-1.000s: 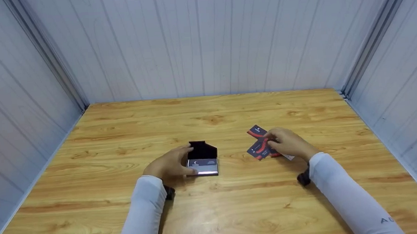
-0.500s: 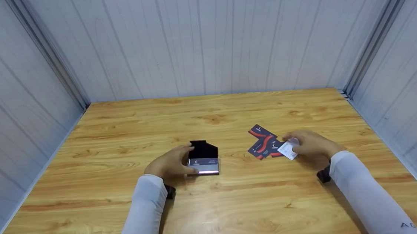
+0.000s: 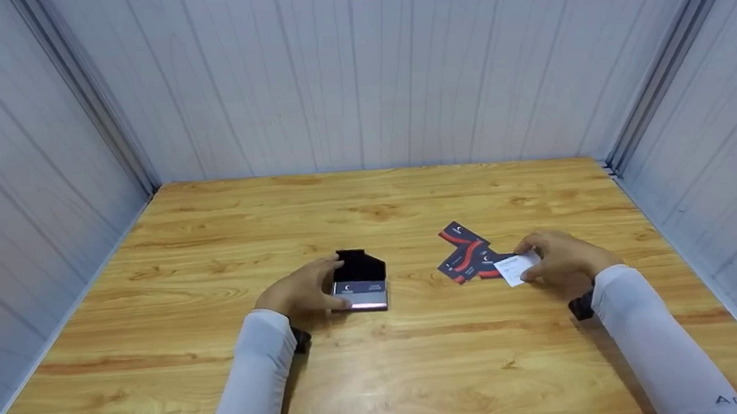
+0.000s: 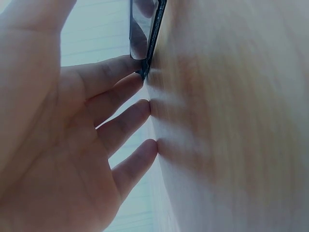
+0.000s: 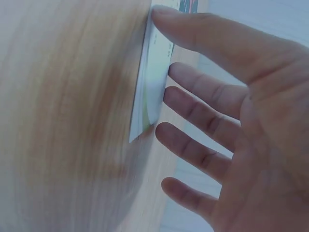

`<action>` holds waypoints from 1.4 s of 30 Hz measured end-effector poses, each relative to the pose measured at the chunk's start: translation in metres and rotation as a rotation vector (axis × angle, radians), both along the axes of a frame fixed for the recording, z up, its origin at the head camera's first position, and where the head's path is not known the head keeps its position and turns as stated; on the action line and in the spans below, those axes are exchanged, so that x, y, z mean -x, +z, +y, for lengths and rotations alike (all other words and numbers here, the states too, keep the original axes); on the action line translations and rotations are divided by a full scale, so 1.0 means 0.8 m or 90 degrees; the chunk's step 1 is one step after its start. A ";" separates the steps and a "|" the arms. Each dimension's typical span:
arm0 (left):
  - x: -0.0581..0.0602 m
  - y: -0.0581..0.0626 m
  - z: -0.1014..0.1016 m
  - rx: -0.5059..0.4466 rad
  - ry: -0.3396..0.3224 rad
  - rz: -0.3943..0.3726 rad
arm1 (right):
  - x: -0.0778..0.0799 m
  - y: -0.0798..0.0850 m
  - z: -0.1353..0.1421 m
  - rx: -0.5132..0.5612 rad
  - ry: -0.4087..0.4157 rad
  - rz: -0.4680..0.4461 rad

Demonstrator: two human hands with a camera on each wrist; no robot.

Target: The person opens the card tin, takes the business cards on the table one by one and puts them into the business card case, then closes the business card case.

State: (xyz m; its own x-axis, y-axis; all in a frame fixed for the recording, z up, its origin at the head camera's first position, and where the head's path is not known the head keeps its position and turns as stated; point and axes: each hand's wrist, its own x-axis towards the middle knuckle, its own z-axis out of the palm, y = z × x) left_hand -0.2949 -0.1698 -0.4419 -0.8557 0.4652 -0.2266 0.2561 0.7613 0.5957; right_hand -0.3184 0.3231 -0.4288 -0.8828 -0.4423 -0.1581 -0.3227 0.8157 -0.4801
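Note:
My left hand (image 3: 299,288) holds the left side of a metal business card case (image 3: 368,298), its thumb on the front edge and a finger at the raised black lid (image 3: 361,265). A dark card shows inside the case. In the left wrist view the other fingertips rest on the table beside the case (image 4: 140,41). To the right, my right hand (image 3: 563,256) pinches a white business card (image 3: 511,270) between thumb and fingers, low over the table. The right wrist view shows layered edges on this white card (image 5: 153,77), with the thumb on one side and fingertips at the other.
Several dark business cards (image 3: 461,262) with red waves lie overlapping just left of the white card. The wood-grain table (image 3: 382,377) meets a pale panelled wall (image 3: 358,69) at the back, with more panels at both sides.
My right hand has drawn the white card rightward, off the dark cards, and turned it so its printed face shows. My left hand stays on the case.

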 end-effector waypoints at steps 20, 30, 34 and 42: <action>-0.004 0.001 0.000 0.006 -0.007 0.012 | 0.011 -0.005 0.006 0.050 -0.006 -0.055; -0.002 0.001 0.000 0.006 0.002 0.003 | 0.012 -0.008 0.006 0.051 -0.019 -0.055; -0.002 0.002 -0.001 0.006 0.001 0.002 | 0.013 -0.010 0.005 0.055 -0.018 -0.047; -0.002 0.002 -0.001 0.007 0.009 0.000 | 0.012 -0.004 0.010 0.091 -0.006 -0.060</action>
